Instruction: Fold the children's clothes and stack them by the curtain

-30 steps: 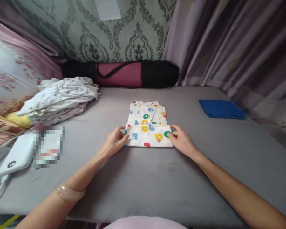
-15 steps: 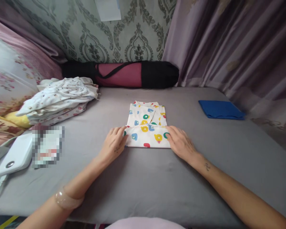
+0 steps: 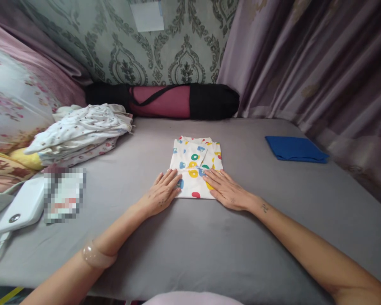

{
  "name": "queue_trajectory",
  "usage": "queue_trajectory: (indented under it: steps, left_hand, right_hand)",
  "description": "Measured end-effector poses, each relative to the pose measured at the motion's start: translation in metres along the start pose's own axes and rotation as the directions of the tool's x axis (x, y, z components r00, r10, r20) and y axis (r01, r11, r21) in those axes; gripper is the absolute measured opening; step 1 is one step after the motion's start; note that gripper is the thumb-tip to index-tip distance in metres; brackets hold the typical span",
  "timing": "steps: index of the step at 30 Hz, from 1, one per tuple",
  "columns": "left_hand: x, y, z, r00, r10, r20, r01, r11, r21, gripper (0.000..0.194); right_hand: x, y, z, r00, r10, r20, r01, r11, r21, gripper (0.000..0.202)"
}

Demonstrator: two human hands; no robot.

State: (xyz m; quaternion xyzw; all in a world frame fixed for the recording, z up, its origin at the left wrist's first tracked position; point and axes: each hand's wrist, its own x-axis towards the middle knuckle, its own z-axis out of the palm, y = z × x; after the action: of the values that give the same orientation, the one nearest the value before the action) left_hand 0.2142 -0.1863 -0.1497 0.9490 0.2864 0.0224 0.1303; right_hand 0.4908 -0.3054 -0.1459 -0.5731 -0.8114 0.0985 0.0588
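A white garment (image 3: pixel 193 186) with a print in yellow, green, blue and red lies folded into a small rectangle on the grey sheet. Its collar points away from me, and the near part is folded up over the rest. My left hand (image 3: pixel 160 192) rests flat on the near left corner, fingers stretched out. On the near right part lies my right hand (image 3: pixel 227 190), also flat with its fingers out. Both hands press on the cloth without gripping it, and they cover its near corners.
A folded blue cloth (image 3: pixel 296 149) lies to the right. At the left are a heap of patterned clothes (image 3: pixel 85 129), a white power bank (image 3: pixel 22 205) with cables and a blurred packet (image 3: pixel 65 197). A long black and maroon bag (image 3: pixel 161 101) lies along the wall.
My hands have gone from holding the garment's side edges to lying flat on top of its near part. They are closer together now.
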Motion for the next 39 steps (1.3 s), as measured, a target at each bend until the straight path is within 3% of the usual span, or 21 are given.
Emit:
queue_trajectory:
  steps: [4,9,12,15,20,24,32,36,39]
  left_hand:
    - [-0.010,-0.005,-0.003,0.999,-0.017,-0.028,0.016,0.998,-0.058,0.052]
    - [-0.018,-0.013,0.009,0.988,-0.070,-0.137,0.054,0.991,-0.119,0.051]
    - [-0.018,-0.017,0.017,0.961,-0.098,-0.259,0.059,0.987,-0.151,0.049]
    - [-0.018,-0.020,0.021,0.937,-0.112,-0.331,0.058,0.984,-0.169,0.047]
    - [-0.018,-0.020,0.021,0.917,-0.118,-0.381,0.042,0.979,-0.201,0.042]
    - [-0.018,-0.020,0.022,0.910,-0.142,-0.389,0.053,0.971,-0.231,0.041]
    - [-0.017,-0.025,0.025,0.836,-0.211,-0.507,0.051,0.949,-0.311,0.033]
    - [-0.018,-0.026,0.023,0.832,-0.226,-0.506,0.055,0.942,-0.331,0.033]
    - [-0.019,-0.025,0.021,0.828,-0.233,-0.511,0.050,0.937,-0.345,0.035]
  right_hand:
    - [0.004,-0.009,-0.016,1.000,0.013,0.017,-0.012,0.999,-0.030,0.052]
    - [0.029,-0.032,-0.028,0.994,-0.064,-0.087,0.056,0.995,-0.087,0.048]
    - [0.048,-0.038,-0.020,0.985,-0.165,-0.055,0.162,0.984,-0.069,0.054]
    - [0.061,-0.033,-0.007,0.984,-0.181,0.002,0.180,0.982,-0.056,0.058]
    - [0.065,-0.022,0.006,0.988,-0.154,0.013,0.155,0.987,-0.050,0.057]
    - [0.063,-0.024,0.002,0.988,-0.154,0.003,0.154,0.987,-0.051,0.055]
    - [0.083,-0.054,-0.008,0.981,-0.178,-0.075,0.172,0.982,-0.080,0.048]
    - [0.102,-0.073,0.002,0.966,-0.255,-0.031,0.253,0.966,-0.058,0.053]
    - [0.114,-0.081,0.014,0.972,-0.231,-0.042,0.231,0.973,-0.017,0.059]
